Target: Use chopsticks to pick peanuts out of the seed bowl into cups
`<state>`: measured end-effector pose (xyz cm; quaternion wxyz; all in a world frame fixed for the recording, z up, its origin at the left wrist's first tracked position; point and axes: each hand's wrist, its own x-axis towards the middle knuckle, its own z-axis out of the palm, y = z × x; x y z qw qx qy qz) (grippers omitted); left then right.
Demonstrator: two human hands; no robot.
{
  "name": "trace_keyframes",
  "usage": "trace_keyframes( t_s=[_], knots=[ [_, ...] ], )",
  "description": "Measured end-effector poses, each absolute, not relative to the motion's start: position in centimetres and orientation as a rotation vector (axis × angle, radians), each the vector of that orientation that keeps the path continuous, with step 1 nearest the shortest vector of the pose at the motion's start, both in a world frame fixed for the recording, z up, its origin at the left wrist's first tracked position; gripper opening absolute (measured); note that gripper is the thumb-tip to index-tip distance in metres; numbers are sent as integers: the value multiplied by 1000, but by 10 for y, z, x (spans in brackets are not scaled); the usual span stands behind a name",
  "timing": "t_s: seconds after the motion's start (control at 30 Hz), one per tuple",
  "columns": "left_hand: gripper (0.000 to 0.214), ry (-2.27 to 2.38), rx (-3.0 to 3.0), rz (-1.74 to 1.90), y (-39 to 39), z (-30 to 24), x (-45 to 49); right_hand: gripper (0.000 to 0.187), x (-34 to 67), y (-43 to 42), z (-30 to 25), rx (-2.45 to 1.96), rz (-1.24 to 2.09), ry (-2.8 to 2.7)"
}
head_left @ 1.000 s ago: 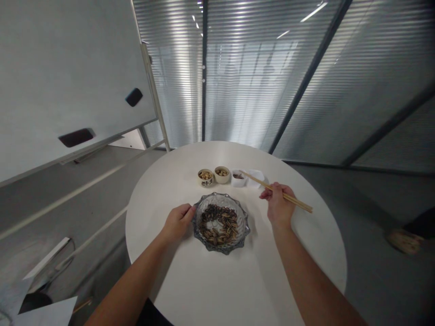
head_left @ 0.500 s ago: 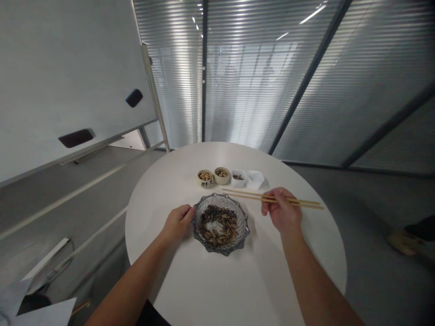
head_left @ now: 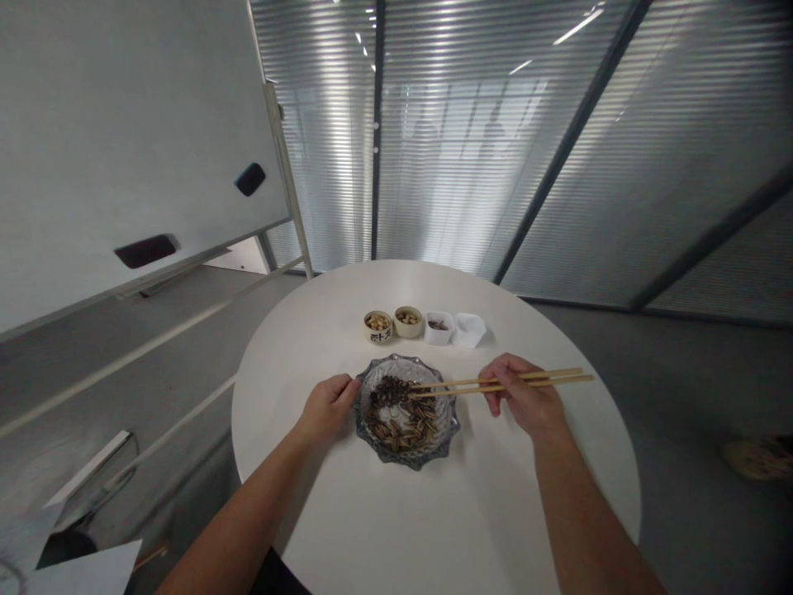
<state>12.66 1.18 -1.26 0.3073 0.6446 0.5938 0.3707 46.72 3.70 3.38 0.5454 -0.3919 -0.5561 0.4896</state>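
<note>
A glass bowl (head_left: 447, 430) with a scalloped rim stands on the round white table. Inside it lie striped seeds (head_left: 402, 435), apparently sunflower seeds, and a darker heap of seeds (head_left: 390, 390) at the back left. My left hand (head_left: 330, 405) grips the bowl's left rim between thumb and fingers. My right hand (head_left: 524, 395) is closed around a pair of wooden chopsticks (head_left: 458, 388) to the right of the bowl. Their tips reach over the right rim and are slightly apart at the dark heap. Whether they pinch a seed is too small to tell.
Behind the bowl stand two cream cups, a left one (head_left: 378, 337) and a right one (head_left: 409, 332), holding nut-like pieces. Beside them are a white dish (head_left: 439, 337) with dark bits and another white dish (head_left: 469, 332). A whiteboard (head_left: 154, 149) is at the left.
My right hand has lowered the chopsticks from behind the bowl, so their tips now lie inside over the dark seeds. My left hand still holds the rim.
</note>
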Motion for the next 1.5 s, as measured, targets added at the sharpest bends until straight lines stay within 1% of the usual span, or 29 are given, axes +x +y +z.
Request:
trace_keyframes(
  t_s=[0.53, 0.77, 1.33, 1.5],
  knots=[
    [47, 1568, 1696, 969, 11, -15, 126, 39, 457, 32, 34, -977, 1097, -1364],
    [46, 1574, 1707, 955, 13, -16, 125, 38, 458, 33, 30, -915, 1065, -1343],
    [46, 1553, 1716, 980, 13, -18, 124, 39, 456, 27, 28, -985, 963, -1483],
    [46, 1549, 1719, 985, 13, -17, 123, 43, 451, 27, 25, -1003, 904, -1505]
  ],
)
